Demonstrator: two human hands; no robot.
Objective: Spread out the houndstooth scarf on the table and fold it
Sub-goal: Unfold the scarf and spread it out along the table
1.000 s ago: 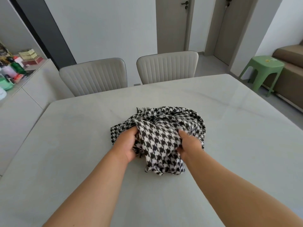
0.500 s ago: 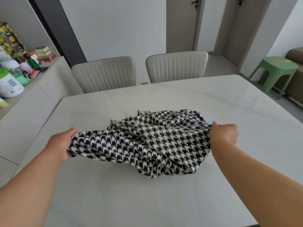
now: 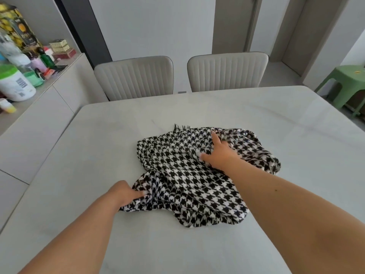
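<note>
The black-and-white houndstooth scarf (image 3: pixel 189 175) lies crumpled in a loose heap on the pale marble table (image 3: pixel 98 155), with a bit of dark fringe showing at its far edge. My left hand (image 3: pixel 126 192) pinches the scarf's near left end against the table. My right hand (image 3: pixel 219 153) reaches into the upper middle of the heap, fingers spread and partly buried in the folds; whether it grips cloth is unclear.
Two beige ribbed chairs (image 3: pixel 136 76) (image 3: pixel 227 71) stand at the table's far edge. A sideboard (image 3: pixel 39 107) with bottles and boxes runs along the left. A green plastic stool (image 3: pixel 347 80) stands at the right.
The scarf was stretched wide between both hands; now my left hand has come back in toward the middle with its end, and my right hand has moved onto the heap's upper part.
</note>
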